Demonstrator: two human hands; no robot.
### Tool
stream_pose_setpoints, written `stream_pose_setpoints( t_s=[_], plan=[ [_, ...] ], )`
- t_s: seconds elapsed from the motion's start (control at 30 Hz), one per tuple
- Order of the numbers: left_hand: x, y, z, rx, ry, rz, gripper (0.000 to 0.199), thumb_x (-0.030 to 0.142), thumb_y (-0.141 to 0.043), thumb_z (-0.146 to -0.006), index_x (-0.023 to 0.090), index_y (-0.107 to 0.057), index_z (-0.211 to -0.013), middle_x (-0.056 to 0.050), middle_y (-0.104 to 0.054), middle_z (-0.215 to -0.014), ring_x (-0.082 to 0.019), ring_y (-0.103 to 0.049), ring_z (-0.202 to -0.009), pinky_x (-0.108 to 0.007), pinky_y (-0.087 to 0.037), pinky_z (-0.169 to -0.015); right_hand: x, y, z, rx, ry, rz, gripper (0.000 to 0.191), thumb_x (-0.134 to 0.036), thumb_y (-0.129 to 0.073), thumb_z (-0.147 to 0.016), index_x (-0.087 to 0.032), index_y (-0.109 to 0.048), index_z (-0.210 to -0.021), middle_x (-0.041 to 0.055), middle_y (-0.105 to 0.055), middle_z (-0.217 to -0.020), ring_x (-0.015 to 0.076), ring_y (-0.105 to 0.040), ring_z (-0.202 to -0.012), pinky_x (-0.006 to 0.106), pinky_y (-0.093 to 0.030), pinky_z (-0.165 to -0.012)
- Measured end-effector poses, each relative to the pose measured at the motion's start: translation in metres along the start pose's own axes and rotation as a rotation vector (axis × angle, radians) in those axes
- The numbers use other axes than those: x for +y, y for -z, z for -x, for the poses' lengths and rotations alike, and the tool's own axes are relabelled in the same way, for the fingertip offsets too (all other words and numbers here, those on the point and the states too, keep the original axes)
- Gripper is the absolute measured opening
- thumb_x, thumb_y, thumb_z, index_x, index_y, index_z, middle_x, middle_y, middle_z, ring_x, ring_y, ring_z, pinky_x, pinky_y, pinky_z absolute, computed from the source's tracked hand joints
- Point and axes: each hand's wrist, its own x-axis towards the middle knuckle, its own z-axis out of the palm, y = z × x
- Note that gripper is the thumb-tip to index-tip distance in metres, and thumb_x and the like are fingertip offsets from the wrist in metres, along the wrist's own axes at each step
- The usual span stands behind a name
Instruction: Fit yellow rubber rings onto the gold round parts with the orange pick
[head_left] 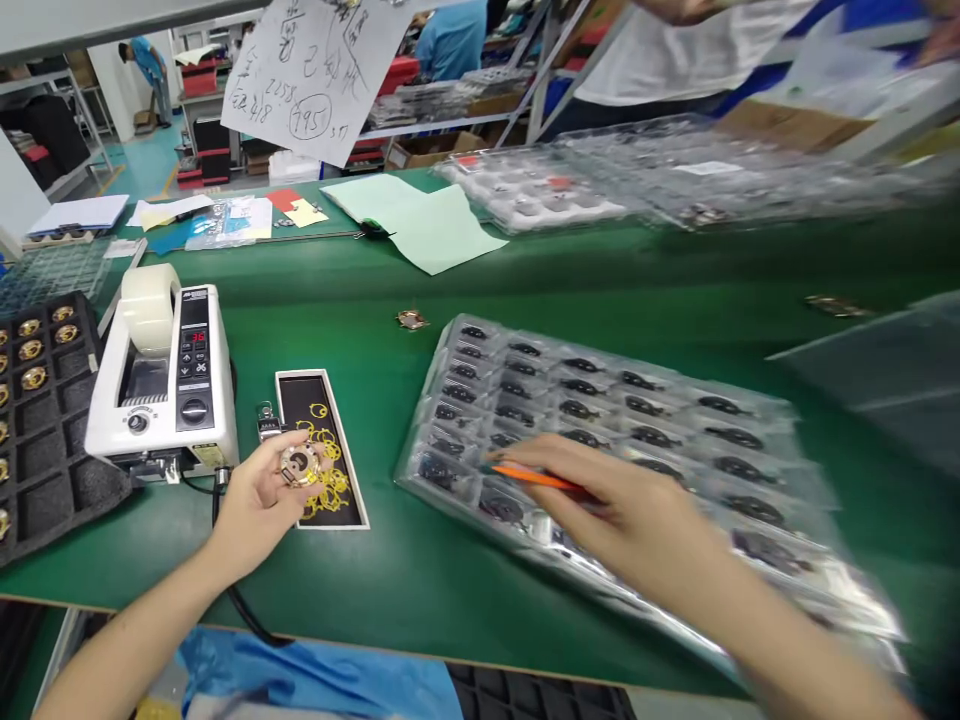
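My left hand [259, 500] pinches a round metal watch part [301, 464] above the edge of a white-rimmed box [343, 452] of yellow rings [330, 490]. An orange tool [534, 477], probably tweezers, is gripped in my right hand [600, 490], its tip over the clear plastic tray [427, 425]. Small dark parts [581, 387] sit in that tray's compartments. Some compartments are hidden under my right hand and forearm.
A white tape dispenser [161, 380] stands at the left, beside a black foam tray [67, 430] of gold-coloured parts. Behind are a loose metal part [412, 319], green paper [439, 230] and more plastic trays [532, 195]. People stand beyond the bench.
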Motion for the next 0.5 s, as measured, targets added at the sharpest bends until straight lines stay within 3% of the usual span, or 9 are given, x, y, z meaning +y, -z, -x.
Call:
stream_pose_setpoints(
  t_s=[0.07, 0.2, 0.33, 0.5],
  plan=[
    [-0.001, 0.0, 0.0, -0.032, -0.001, -0.004, 0.044, 0.02, -0.073, -0.072, 0.021, -0.061, -0.115, -0.01, -0.068, -0.116, -0.027, -0.065, -0.109, -0.041, -0.052, -0.093, -0.033, -0.023, -0.018, 0.038, -0.015, -0.198, 0.02, -0.028, -0.049, -0.095, -0.025, -0.067, -0.087, 0.0064, -0.068, -0.08, 0.0178, -0.067, -0.07, 0.028, -0.053, -0.058],
    [-0.003, 0.0, -0.002, -0.05, -0.022, -0.033, 0.045, 0.026, -0.072, -0.076, 0.022, -0.058, -0.118, -0.011, -0.065, -0.12, -0.026, -0.062, -0.114, -0.04, -0.052, -0.096, -0.077, -0.068, -0.046, 0.01, -0.118, -0.49, 0.017, -0.019, -0.054, -0.09, -0.022, -0.067, -0.08, 0.005, -0.063, -0.083, 0.0149, -0.063, -0.072, 0.024, -0.05, -0.056],
    [-0.007, 0.0, -0.003, -0.033, -0.041, -0.045, 0.047, 0.032, -0.071, -0.079, 0.023, -0.055, -0.123, -0.009, -0.061, -0.125, -0.024, -0.06, -0.114, -0.038, -0.051, -0.097, -0.086, -0.093, -0.056, 0.028, -0.325, -0.684, 0.016, -0.02, -0.058, -0.085, -0.019, -0.065, -0.071, 0.0049, -0.059, -0.084, 0.015, -0.059, -0.073, 0.025, -0.049, -0.06],
    [-0.011, -0.002, -0.001, -0.041, -0.074, -0.05, 0.046, 0.035, -0.069, -0.081, 0.025, -0.055, -0.124, -0.007, -0.062, -0.121, -0.02, -0.062, -0.109, -0.035, -0.052, -0.096, -0.088, -0.1, -0.052, 0.058, -0.489, -0.83, 0.018, -0.028, -0.064, -0.081, -0.019, -0.064, -0.065, 0.0046, -0.056, -0.084, 0.0161, -0.056, -0.075, 0.029, -0.049, -0.066]
  ],
)
